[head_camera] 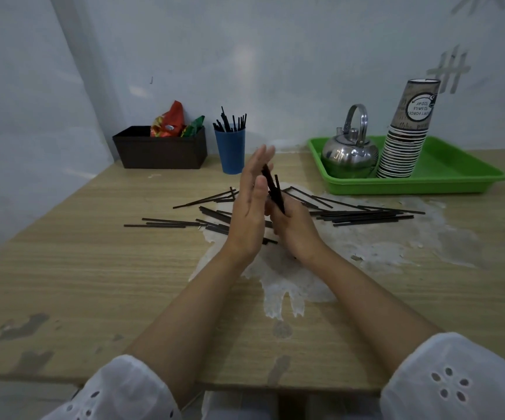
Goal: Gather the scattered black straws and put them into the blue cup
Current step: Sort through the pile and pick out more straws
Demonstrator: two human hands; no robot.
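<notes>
My right hand (295,227) grips a small bundle of black straws (274,187) that stand tilted above the table's middle. My left hand (252,204) is flat with straight fingers, its palm against the bundle's left side. Several loose black straws (366,215) lie scattered across the table behind and to both sides of my hands. The blue cup (230,151) stands upright at the back, a little left of my hands, with several straws sticking out of it.
A dark brown box (160,150) with snack packets sits left of the cup against the wall. At the back right a green tray (457,177) carries a steel kettle (349,151) and a leaning stack of paper cups (405,137). The wooden table (78,268) has worn white patches.
</notes>
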